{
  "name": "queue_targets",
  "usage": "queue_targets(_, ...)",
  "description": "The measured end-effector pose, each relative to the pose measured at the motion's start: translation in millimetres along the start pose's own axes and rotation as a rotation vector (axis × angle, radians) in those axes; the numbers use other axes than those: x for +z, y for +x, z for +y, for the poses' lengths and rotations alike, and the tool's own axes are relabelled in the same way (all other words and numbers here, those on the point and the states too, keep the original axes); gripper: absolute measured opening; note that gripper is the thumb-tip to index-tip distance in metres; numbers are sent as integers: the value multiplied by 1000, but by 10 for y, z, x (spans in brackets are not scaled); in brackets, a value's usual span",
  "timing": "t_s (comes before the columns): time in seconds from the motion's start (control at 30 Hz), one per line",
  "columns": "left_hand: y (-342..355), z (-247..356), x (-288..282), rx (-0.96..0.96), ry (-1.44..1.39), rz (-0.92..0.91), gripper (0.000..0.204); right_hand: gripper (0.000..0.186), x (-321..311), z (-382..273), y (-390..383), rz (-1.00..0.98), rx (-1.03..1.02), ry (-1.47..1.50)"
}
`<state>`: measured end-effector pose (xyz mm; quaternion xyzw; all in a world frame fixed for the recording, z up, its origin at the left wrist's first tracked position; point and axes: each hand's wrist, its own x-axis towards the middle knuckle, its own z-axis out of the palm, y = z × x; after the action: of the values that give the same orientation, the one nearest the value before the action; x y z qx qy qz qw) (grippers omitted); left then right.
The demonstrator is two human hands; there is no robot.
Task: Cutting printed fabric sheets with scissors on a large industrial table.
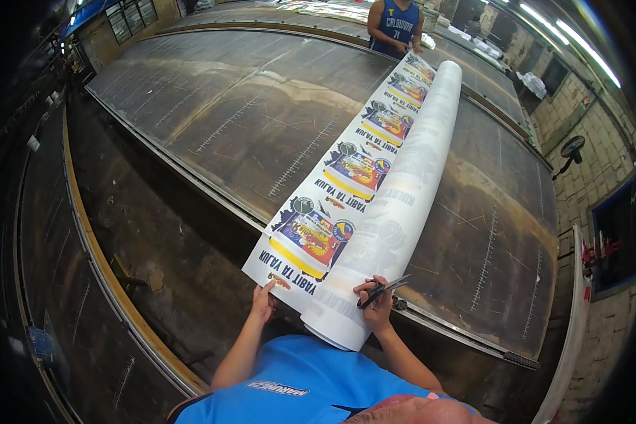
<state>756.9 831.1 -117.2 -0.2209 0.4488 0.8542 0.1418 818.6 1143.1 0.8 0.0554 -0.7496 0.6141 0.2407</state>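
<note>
A long white sheet with repeated colourful prints [350,173] lies across the big table, partly wound into a roll [417,177] whose back shows faint prints. My left hand [263,304] pinches the sheet's near left corner, which overhangs the table's near edge. My right hand [374,302] holds black-handled scissors [380,288], blades pointing right, against the near end of the roll. A co-worker in a blue sleeveless top [393,25] stands at the far end of the sheet, hands at its edge.
The wide, stained table [240,120] has a metal rail along its near edge. A second table with a yellowish edge [56,268] runs along my left. On the right are a block wall [601,177], a fan [571,150] and a white plastic bundle [531,83].
</note>
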Motion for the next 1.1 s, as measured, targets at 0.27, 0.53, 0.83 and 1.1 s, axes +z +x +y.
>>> queue_targets(0.27,-50,398,-38,284,518,1,33,45,71,-102,75,-75,-22,-152)
queue_targets(0.53,-64,454,-136,254,556,-31,43,42,107,-39,59,-76,-33,-226)
queue_targets(0.83,132,333,-396,170,513,-52,46,52,408,-193,303,-176,38,-365)
queue_targets(1.1,251,236,-521,69,485,-71,47,52,1356,-402,942,-436,159,-374)
